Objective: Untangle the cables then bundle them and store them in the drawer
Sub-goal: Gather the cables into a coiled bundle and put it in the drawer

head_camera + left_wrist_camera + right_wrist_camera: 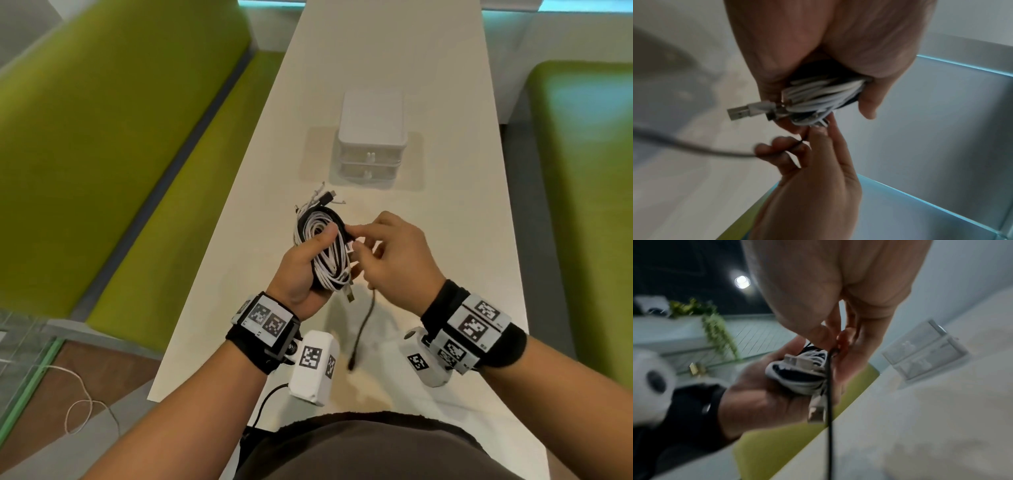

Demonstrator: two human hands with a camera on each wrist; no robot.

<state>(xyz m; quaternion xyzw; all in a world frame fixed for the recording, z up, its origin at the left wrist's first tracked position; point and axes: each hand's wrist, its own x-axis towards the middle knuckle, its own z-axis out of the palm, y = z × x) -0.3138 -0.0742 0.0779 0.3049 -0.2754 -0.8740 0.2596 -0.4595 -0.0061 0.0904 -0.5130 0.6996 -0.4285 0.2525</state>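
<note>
A coil of white and black cables [323,246] is held above the white table [445,240]. My left hand [305,270] grips the coil [818,95], thumb pressed on top. My right hand [387,250] pinches a black cable [364,322] at the coil's right edge [831,352]; the cable's loose end hangs down toward the table. A silver USB plug [737,112] sticks out of the coil's lower end. Several connector ends [322,197] fan out at its far end. A small white drawer unit [371,137] with its two drawers pushed in stands farther back on a mat.
Green benches [120,154] run along both sides of the narrow table. A thin white cord [82,401] lies on the floor at the lower left. The drawer unit [925,353] also shows in the right wrist view.
</note>
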